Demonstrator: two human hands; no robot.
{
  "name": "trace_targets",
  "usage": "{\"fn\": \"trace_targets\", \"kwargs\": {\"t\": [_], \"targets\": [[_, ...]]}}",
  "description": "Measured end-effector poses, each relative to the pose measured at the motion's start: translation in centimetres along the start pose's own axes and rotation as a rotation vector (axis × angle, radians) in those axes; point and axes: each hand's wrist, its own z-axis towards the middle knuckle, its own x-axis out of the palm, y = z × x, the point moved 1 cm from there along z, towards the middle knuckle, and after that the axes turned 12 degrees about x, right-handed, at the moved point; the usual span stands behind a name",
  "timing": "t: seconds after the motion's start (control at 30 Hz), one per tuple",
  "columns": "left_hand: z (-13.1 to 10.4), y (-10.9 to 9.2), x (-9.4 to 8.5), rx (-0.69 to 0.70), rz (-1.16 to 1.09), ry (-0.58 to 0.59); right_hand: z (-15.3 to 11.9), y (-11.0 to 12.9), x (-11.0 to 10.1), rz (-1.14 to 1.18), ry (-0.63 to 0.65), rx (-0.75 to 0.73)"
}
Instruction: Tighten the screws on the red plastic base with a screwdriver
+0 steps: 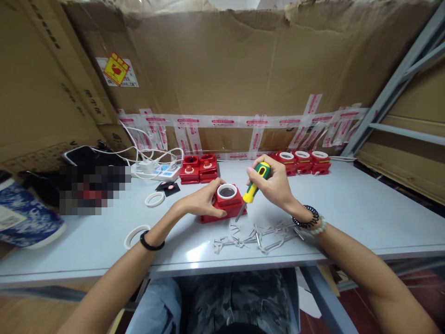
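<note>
My left hand (205, 199) grips a red box-shaped housing (227, 209) from its left side, thumb along the front. A white ring (227, 191) with a dark round centre sits on top of the housing. In my right hand (274, 183) is a screwdriver (256, 183) with a green and yellow handle. Its metal shaft slants down to the left, the tip just in front of the housing's right corner and above the table. Close below the tip lie several loose screws (257, 239), some with white plastic-looking bits among them.
Two red housings (199, 169) stand at the back, beside a white power strip (158, 171) with cables. More red housings with white rings (303, 162) stand back right. Loose white rings (155, 199) and small black pieces (168, 187) lie left. A blue-white cup-like object (29, 218) is far left.
</note>
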Motion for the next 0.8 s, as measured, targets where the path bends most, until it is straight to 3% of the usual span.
{"fn": "trace_targets", "kwargs": {"t": [0.27, 0.47, 0.8], "targets": [[-0.9, -0.7, 0.5, -0.006, 0.075, -0.086, -0.1, -0.4, 0.2, -0.005, -0.029, 0.017], [-1.3, -1.0, 0.6, -0.035, 0.152, -0.067, -0.5, -1.1, 1.0, -0.070, -0.039, 0.021], [-1.2, -1.1, 0.7, -0.044, 0.148, -0.064, -1.2, -0.2, 2.1, -0.211, 0.020, -0.084]]}}
